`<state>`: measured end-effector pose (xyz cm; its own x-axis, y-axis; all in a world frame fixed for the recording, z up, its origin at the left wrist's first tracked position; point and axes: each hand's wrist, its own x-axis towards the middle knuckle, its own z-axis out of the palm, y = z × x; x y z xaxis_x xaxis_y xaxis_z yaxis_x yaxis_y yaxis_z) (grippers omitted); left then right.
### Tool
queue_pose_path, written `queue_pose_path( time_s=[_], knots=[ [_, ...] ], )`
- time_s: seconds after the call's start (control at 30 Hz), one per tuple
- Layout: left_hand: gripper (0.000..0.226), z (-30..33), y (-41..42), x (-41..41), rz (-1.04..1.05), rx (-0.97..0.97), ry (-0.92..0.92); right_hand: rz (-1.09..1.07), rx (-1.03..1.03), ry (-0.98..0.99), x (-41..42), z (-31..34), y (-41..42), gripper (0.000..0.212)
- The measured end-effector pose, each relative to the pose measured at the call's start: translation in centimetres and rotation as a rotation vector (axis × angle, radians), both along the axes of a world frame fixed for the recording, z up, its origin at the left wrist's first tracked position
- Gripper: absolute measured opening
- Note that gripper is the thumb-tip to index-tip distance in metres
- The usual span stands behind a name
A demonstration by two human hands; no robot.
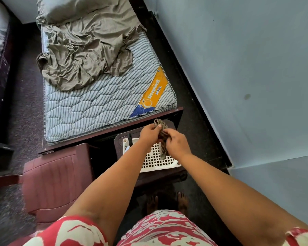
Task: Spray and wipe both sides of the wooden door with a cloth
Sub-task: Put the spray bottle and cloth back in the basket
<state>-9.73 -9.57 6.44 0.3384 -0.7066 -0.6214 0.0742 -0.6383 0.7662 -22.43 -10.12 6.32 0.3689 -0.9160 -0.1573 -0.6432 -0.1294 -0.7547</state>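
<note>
A brown patterned cloth (162, 134) is bunched between both hands above a white perforated basket (156, 160). My left hand (149, 134) grips its upper part, with a fold sticking up past the fingers. My right hand (176, 143) holds the lower part, whose end hangs down over the basket. No spray bottle or wooden door shows clearly. A dark slim object (129, 139) stands at the basket's far left corner.
The basket rests on a dark maroon stool (160, 176). A maroon plastic chair (57, 178) stands to the left. Behind lies a quilted mattress (100, 103) with a crumpled grey sheet (84, 50). A blue wall (247, 77) runs along the right. My bare feet (167, 201) stand on the dark floor.
</note>
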Motion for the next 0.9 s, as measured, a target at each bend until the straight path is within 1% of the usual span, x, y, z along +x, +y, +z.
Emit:
queue_pose_path(
  time_s=[0.1, 0.13, 0.23, 0.3, 0.33, 0.37, 0.4, 0.43, 0.47, 0.5, 0.53, 0.57, 0.63, 0.67, 0.7, 0.73, 0.8, 0.83, 0.9],
  knots=[
    [0.025, 0.2, 0.1, 0.5, -0.081, -0.019, -0.051, -0.284, 0.335, -0.122, -0.5, 0.3, -1.6, 0.034],
    [0.027, 0.1, 0.2, 0.8, -0.104, -0.009, -0.099, -0.333, 0.374, -0.122, -0.7, 0.5, -2.1, 0.032],
    [0.035, 0.0, 0.2, 1.7, -0.118, 0.002, -0.201, -0.379, 0.350, -0.047, -2.1, 0.5, -3.5, 0.030],
    [0.042, 0.8, 0.4, 1.9, -0.246, -0.021, -0.313, -0.300, 0.362, -0.062, -3.0, 0.5, -4.2, 0.019],
    [0.043, 1.1, 0.4, 2.1, -0.372, -0.040, -0.406, -0.185, 0.371, -0.038, -3.5, 0.7, -4.6, 0.014],
    [0.046, 1.1, 0.3, 2.4, -0.527, -0.053, -0.514, -0.027, 0.365, 0.059, -4.1, 0.9, -5.0, 0.024],
    [0.053, 1.2, 0.2, 2.9, -0.679, -0.051, -0.609, 0.140, 0.323, 0.212, -4.7, 1.0, -5.5, 0.035],
    [0.057, 1.1, 0.1, 3.4, -0.802, -0.038, -0.674, 0.247, 0.263, 0.371, -5.1, 1.0, -6.0, 0.039],
    [0.056, 1.0, -0.1, 3.9, -0.881, -0.017, -0.713, 0.308, 0.198, 0.507, -5.5, 1.2, -6.4, 0.034],
    [0.053, 1.0, -0.2, 4.4, -0.905, 0.001, -0.724, 0.318, 0.174, 0.595, -6.0, 1.4, -6.7, 0.028],
    [0.050, 1.2, -0.2, 4.8, -0.894, 0.020, -0.714, 0.268, 0.217, 0.609, -6.5, 1.6, -6.9, 0.023],
    [0.046, 1.4, -0.3, 5.1, -0.874, 0.047, -0.693, 0.201, 0.305, 0.559, -7.0, 1.6, -7.3, 0.019],
    [0.037, 1.7, -0.4, 5.7, -0.819, 0.115, -0.624, 0.101, 0.481, 0.365, -8.0, 1.5, -7.7, 0.017],
    [0.033, 1.7, -0.3, 6.0, -0.784, 0.154, -0.547, 0.070, 0.572, 0.254, -8.3, 1.5, -7.8, 0.019],
    [0.034, 1.5, -0.1, 6.3, -0.727, 0.193, -0.422, 0.035, 0.668, 0.133, -8.6, 1.5, -7.8, 0.022],
    [0.037, 1.5, 0.2, 6.7, -0.641, 0.212, -0.257, -0.014, 0.755, 0.004, -8.8, 1.4, -7.8, 0.026],
    [0.050, 1.3, 1.0, 7.1, -0.395, 0.191, 0.065, -0.152, 0.879, -0.207, -9.3, 0.8, -7.8, 0.036],
    [0.057, 1.2, 1.5, 7.3, -0.276, 0.155, 0.185, -0.213, 0.905, -0.284, -9.6, 0.4, -7.8, 0.044],
    [0.065, 0.6, 2.3, 7.2, -0.114, 0.083, 0.302, -0.296, 0.911, -0.379, -10.1, -0.4, -7.7, 0.062]
  ],
)
